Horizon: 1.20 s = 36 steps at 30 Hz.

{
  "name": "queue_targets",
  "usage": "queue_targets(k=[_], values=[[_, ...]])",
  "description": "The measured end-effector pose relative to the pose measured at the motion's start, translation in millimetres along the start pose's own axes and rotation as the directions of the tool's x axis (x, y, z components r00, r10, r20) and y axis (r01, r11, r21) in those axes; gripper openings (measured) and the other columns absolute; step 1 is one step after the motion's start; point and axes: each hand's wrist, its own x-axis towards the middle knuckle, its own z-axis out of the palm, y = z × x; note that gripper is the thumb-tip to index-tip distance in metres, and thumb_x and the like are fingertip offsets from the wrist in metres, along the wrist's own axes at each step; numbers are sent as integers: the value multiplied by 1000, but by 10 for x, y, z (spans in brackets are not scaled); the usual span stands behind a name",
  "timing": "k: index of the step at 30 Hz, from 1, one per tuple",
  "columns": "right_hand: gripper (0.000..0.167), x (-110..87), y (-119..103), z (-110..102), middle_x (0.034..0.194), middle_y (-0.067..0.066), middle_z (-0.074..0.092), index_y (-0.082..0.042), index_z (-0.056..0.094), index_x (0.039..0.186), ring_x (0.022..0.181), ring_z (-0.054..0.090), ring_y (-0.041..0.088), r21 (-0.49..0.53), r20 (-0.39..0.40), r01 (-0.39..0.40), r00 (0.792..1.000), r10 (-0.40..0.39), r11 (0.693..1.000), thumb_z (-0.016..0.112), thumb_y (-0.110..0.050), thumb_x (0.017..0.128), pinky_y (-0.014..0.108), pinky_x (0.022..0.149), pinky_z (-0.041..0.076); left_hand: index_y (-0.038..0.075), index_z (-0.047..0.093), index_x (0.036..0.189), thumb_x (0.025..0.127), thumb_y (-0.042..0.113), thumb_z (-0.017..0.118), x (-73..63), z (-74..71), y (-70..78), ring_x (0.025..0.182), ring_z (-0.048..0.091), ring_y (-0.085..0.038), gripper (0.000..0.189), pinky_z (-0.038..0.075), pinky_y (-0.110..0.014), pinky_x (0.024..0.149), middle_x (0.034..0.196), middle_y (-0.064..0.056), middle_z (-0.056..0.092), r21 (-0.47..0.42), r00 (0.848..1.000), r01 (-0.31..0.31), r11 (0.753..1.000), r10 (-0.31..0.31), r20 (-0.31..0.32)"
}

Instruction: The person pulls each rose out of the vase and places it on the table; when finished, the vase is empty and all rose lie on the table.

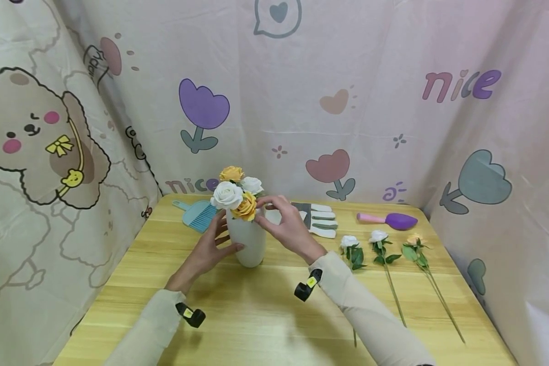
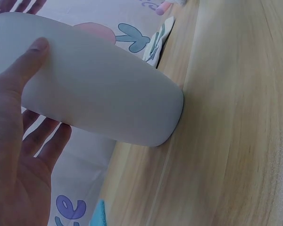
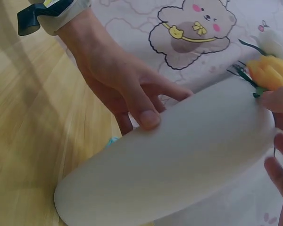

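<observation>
A tall white vase (image 1: pixel 250 245) stands upright on the wooden table, holding two white roses (image 1: pixel 227 195) and two yellow ones. My left hand (image 1: pixel 208 250) holds the vase from its left side, thumb on the near face and fingers round the far side, as the left wrist view also shows. At the rim, my right hand (image 1: pixel 289 223) pinches the front yellow rose (image 1: pixel 245 207) at its right edge with thumb and index finger. In the right wrist view the thumb lies beside that yellow rose (image 3: pixel 269 73) and its green leaves. The stems inside the vase are hidden.
Two white roses (image 1: pixel 349 242) and a pale yellow rose (image 1: pixel 415 239) lie on the table at right, by my right forearm. Behind them is a purple scoop (image 1: pixel 401 221) with a pink handle. Gloves (image 1: pixel 322 220) and a light blue dustpan (image 1: pixel 200 215) lie behind the vase.
</observation>
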Motion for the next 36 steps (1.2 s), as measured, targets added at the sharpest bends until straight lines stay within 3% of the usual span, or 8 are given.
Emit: queue_targets(k=[5,9,16,21,24,28,33,36], values=[[51,43,-44,90,139,9,70,-9,64,138,134,58,30,-93,-20,-46,999,44,995,88,-24,95,58,116,52,37,16,173,98,13,84,-4,-2,-2,156,41,-53,104,46,-71,121,175,-22,33,7,999,-54,999,54,1],[62,65,-79,167,138,10,70,-10,60,145,133,56,31,-127,-68,-57,997,48,990,90,-25,93,60,114,48,37,17,172,97,13,84,-10,-7,1,156,42,-53,104,47,-71,120,174,-22,34,18,999,-54,998,54,-2],[56,104,-153,217,132,10,74,-14,61,147,124,60,30,-109,-150,-54,988,38,993,85,-23,98,60,111,47,34,17,173,97,16,85,2,-7,-11,157,41,-52,103,46,-69,121,175,-22,33,23,1000,-27,999,27,2],[48,140,-170,179,133,11,70,-10,62,145,117,64,29,-74,-242,17,970,-35,997,80,-18,101,49,102,55,30,16,173,97,25,86,-4,-10,-16,157,40,-51,104,44,-70,123,175,-23,33,15,1000,28,1000,-28,1],[49,166,-184,148,132,14,68,-9,56,149,115,64,30,-35,-291,58,954,-65,998,75,-16,105,49,95,58,30,15,174,96,30,87,-4,-12,-13,157,40,-52,106,42,-71,124,175,-24,32,12,998,56,998,-56,-2],[52,198,-226,116,141,14,68,-10,44,158,116,67,31,52,-320,75,946,-54,996,66,-16,110,53,96,58,33,14,174,95,27,88,-2,-9,-11,156,42,-52,108,43,-71,124,174,-24,33,10,999,31,999,-31,-9],[61,234,-273,90,147,15,69,-19,28,168,126,71,30,226,-299,38,954,32,973,59,-21,115,52,108,60,36,18,172,94,20,89,1,-4,-14,155,44,-52,107,45,-70,122,174,-23,34,1,1000,-23,1000,23,-19],[63,244,-278,86,147,16,70,-17,30,168,129,71,31,303,-263,15,962,68,953,61,-18,113,49,112,59,36,18,172,94,18,89,-4,-2,-15,154,45,-53,107,46,-71,121,174,-24,34,-3,999,-38,999,38,-17]])
